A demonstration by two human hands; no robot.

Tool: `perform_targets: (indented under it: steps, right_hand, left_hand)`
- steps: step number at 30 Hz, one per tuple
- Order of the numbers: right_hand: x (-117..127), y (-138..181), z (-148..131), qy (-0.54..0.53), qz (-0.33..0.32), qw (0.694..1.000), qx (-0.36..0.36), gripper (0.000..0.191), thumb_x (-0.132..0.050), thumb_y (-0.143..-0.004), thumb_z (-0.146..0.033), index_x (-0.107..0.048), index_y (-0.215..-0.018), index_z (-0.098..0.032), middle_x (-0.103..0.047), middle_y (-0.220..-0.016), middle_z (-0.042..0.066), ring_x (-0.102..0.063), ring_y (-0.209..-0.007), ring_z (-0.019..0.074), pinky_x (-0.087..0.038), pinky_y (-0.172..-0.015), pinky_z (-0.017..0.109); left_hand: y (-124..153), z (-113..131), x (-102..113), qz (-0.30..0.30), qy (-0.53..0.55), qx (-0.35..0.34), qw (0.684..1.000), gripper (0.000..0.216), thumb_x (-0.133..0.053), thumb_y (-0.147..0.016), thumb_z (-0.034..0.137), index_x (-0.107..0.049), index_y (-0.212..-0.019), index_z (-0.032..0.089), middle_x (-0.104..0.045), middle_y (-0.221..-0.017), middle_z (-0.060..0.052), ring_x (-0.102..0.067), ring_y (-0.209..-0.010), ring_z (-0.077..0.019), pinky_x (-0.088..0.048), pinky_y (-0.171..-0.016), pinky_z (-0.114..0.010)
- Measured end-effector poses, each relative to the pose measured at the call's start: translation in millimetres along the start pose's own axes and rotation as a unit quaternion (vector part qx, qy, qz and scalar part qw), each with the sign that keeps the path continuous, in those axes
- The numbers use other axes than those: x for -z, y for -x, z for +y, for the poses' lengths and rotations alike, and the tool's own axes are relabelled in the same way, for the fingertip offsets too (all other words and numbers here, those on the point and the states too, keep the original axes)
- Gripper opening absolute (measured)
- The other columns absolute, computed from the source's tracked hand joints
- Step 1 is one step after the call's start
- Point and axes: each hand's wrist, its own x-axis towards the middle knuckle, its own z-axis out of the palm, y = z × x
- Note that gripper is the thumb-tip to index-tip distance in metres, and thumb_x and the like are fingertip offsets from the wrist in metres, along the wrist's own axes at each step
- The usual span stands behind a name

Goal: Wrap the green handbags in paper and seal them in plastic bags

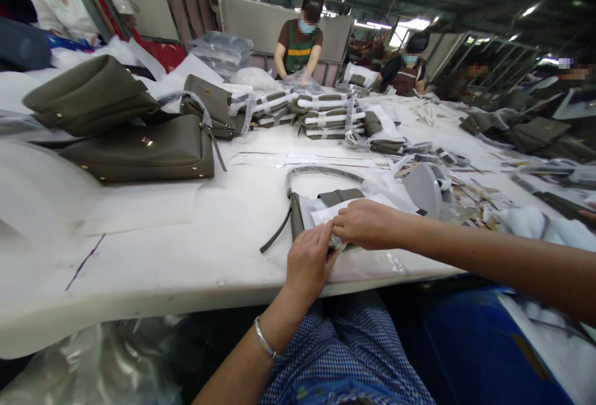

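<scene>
A small olive handbag (pixel 297 217) lies at the near edge of the white table, its plastic-wrapped handle (pixel 321 171) arching away from me and a loose strap end (pixel 276 234) trailing to the left. White paper (pixel 326 213) covers part of the bag. My left hand (pixel 310 254), below a silver bangle, rests on the bag's near side with its fingers bent. My right hand (pixel 361 223) is closed in a pinch at the same spot, against the paper and some clear plastic. What lies between the fingers of either hand is hidden.
Large olive bags (pixel 149 150) are piled at the left. Stacks of wrapped bags (pixel 326 116) stand farther back. A grey tape dispenser (pixel 424 191) sits to the right near paper scraps (pixel 479 200). Co-workers stand across the table (pixel 233 218). A blue bin (pixel 479 343) is below right.
</scene>
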Motion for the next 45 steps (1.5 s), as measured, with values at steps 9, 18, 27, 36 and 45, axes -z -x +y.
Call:
perform_targets:
  steps: [9,18,27,36,45]
  right_hand:
    - [33.0,-18.3,6.2,0.02,-0.166,0.985,-0.035,0.017,-0.062,-0.085,-0.007,-0.074,-0.079,-0.018,-0.073,-0.076,0.007,-0.067,-0.066,0.0189,-0.032,-0.052,0.027]
    - [40.8,-32.8,21.9,-0.041,-0.186,0.979,-0.074,0.014,-0.066,-0.085,-0.019,-0.078,-0.091,-0.023,-0.075,-0.084,0.007,-0.07,-0.075,0.0196,-0.033,-0.055,0.027]
    - [26.3,-58.1,40.5,-0.075,-0.178,0.98,-0.05,0.013,-0.074,-0.078,-0.026,-0.079,-0.09,-0.027,-0.074,-0.078,0.003,-0.063,-0.067,0.0147,-0.03,-0.054,0.025]
    - [23.6,-74.3,48.8,-0.093,-0.213,0.972,-0.04,0.016,-0.075,-0.076,-0.025,-0.078,-0.09,-0.021,-0.074,-0.08,0.003,-0.058,-0.065,0.0143,-0.028,-0.055,0.025]
    - [9.6,-69.7,68.0,-0.155,-0.133,0.978,-0.034,0.021,-0.082,-0.068,-0.035,-0.075,-0.083,-0.022,-0.069,-0.074,-0.003,-0.052,-0.062,0.0117,-0.024,-0.054,0.025]
  left_hand:
    - [3.3,-0.4,-3.1,0.002,0.029,-0.009,1.0,0.053,-0.072,-0.086,0.021,-0.048,-0.133,0.016,-0.065,-0.127,-0.011,-0.059,-0.119,-0.0246,-0.047,-0.105,-0.041]
    - [3.0,-0.2,-5.8,0.017,0.026,-0.01,0.999,0.053,-0.073,-0.085,0.02,-0.049,-0.131,0.014,-0.067,-0.122,-0.012,-0.063,-0.114,-0.0261,-0.049,-0.104,-0.043]
    - [1.8,-1.8,-4.4,0.017,0.027,-0.037,0.999,0.035,-0.069,-0.088,0.019,-0.057,-0.12,0.018,-0.066,-0.124,-0.011,-0.062,-0.114,-0.0269,-0.052,-0.099,-0.043]
    - [1.4,-1.2,-6.6,0.007,-0.001,-0.034,0.999,0.035,-0.074,-0.082,0.017,-0.059,-0.113,0.02,-0.066,-0.121,-0.009,-0.063,-0.11,-0.0256,-0.056,-0.095,-0.04]
    - [3.0,-1.1,-9.2,0.014,-0.041,-0.026,0.999,0.037,-0.076,-0.08,0.018,-0.061,-0.113,0.022,-0.062,-0.122,-0.01,-0.061,-0.109,-0.0276,-0.058,-0.092,-0.041]
